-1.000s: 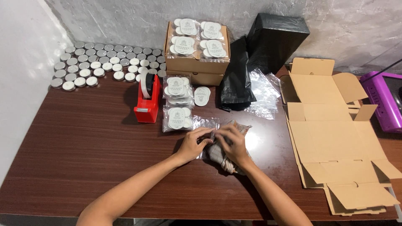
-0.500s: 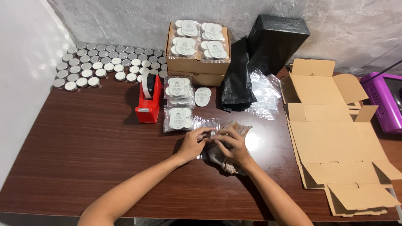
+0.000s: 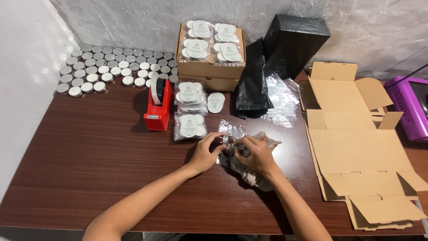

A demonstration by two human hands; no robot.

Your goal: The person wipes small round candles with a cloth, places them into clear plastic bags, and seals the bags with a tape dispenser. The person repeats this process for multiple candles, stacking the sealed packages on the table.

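Both hands (image 3: 232, 154) on clear bag (image 3: 249, 167)

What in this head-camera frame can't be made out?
- Contents of the clear plastic bag: covered by the left hand and right hand, and crinkled film blurs the rest.
- The purple device: cut off by the right frame edge.
- Inside the black bag: opaque, nothing shows.
- The lower cardboard box: hidden under the upper box, with packets in front.
- Flat cardboard: lower corner cropped by the frame.
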